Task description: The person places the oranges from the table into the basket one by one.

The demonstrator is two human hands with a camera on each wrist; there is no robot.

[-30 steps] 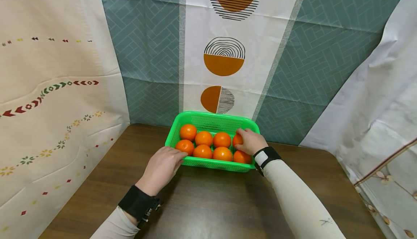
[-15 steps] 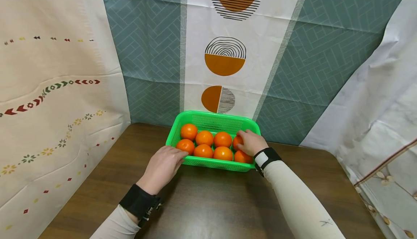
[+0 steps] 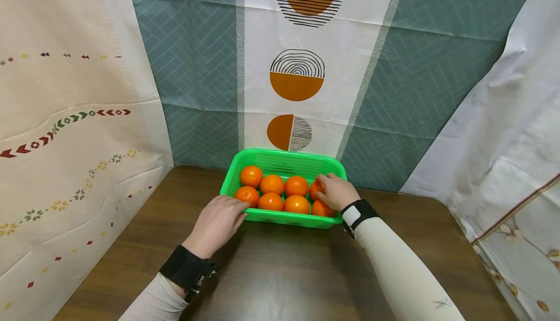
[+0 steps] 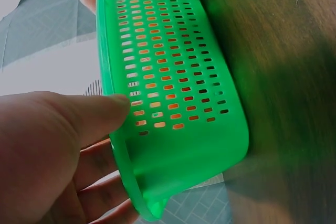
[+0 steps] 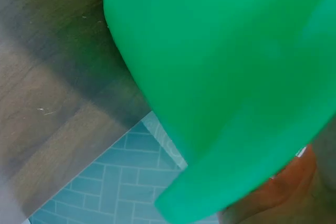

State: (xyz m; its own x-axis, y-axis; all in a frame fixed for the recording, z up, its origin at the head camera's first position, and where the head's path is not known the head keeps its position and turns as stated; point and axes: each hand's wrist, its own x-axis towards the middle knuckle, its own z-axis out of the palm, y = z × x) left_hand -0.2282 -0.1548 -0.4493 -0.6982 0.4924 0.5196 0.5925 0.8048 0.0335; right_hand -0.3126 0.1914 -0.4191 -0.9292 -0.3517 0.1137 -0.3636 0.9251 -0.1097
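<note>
A green plastic basket with slotted walls stands on the table, holding several oranges in two rows. My left hand grips its front left corner. In the left wrist view the thumb presses the outside of the basket wall while the fingers go over the rim to the inside. At the right end my right hand reaches in over the rim, its fingers curled round an orange in the back row. In the right wrist view the basket's corner hides most of that hand.
The brown wooden table reaches to a patterned cloth backdrop close behind the basket. A cream cloth hangs on the left and a white one on the right. Another orange lies under the right wrist.
</note>
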